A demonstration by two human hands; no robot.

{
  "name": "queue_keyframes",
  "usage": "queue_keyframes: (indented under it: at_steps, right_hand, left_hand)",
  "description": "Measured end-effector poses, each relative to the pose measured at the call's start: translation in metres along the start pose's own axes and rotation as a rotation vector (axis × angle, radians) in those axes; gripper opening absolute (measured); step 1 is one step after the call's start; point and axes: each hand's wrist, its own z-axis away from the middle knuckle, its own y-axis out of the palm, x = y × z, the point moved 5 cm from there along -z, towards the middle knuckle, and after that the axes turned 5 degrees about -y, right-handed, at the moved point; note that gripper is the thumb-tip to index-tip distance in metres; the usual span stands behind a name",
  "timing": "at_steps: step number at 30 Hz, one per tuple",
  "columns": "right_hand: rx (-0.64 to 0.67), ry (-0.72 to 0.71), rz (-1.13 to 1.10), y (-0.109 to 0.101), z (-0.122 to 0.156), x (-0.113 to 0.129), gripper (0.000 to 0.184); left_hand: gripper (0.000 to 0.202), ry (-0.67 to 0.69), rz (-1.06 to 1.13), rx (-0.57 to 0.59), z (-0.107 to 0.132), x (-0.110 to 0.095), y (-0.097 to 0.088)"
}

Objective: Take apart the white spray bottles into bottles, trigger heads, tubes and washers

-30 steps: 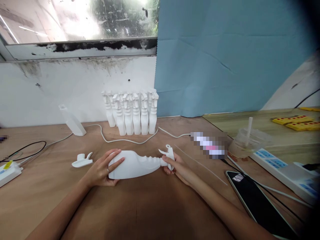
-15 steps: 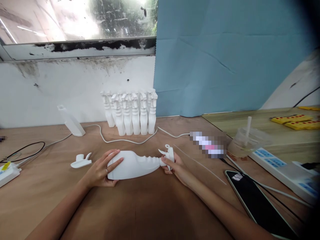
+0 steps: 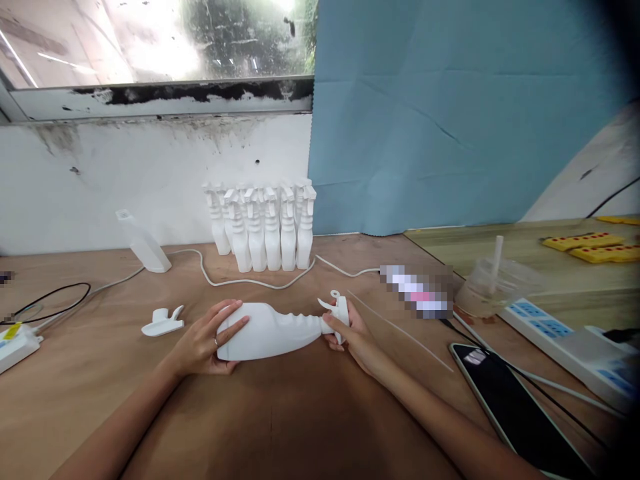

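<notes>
White plastic spray bottle (image 3: 270, 330) lies on its side, mid brown wooden table (image 3: 280, 413), base to the left, neck to the right. Left hand (image 3: 205, 340) is wrapped round the base end, fingers closed over the top. Right hand (image 3: 353, 333) grips the white trigger head (image 3: 340, 310) at the neck, fingers closed round it. Loose white trigger nozzle (image 3: 163, 322) lies just left of the left hand. Far side: cluster of upright white spray bottles (image 3: 263, 227), w/ a tilted headless white bottle (image 3: 143, 241) to their left. Near right: black tablet (image 3: 515, 400) & white power strip (image 3: 575, 340).
</notes>
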Motion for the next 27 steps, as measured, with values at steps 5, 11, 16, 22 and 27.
queue_keyframes:
  at_steps: [5,11,16,22,27]
  right_hand:
    - [0.046,-0.021,0.017,0.0016,-0.0004,0.0005,0.043]
    - [0.035,-0.013,0.073,0.0016,-0.0011,-0.0001,0.047]
    - [0.007,0.006,0.076,0.0009,-0.0004,0.0008,0.047]
    - [0.013,-0.024,0.048,-0.0006,0.0001,0.0002,0.042]
    - [-0.077,-0.054,0.037,-0.0021,0.0024,0.0022,0.042]
  left_hand:
    - [0.08,-0.001,0.0,0.016,0.0,0.0002,0.001]
    - [0.079,-0.005,-0.006,0.011,-0.0001,0.0,0.0006]
    - [0.079,0.001,-0.003,0.011,0.0001,-0.0002,0.0004]
    - [0.079,-0.013,0.019,0.008,-0.001,-0.0027,-0.0003]
    - [0.078,-0.035,0.021,-0.01,-0.0028,-0.0077,0.0036]
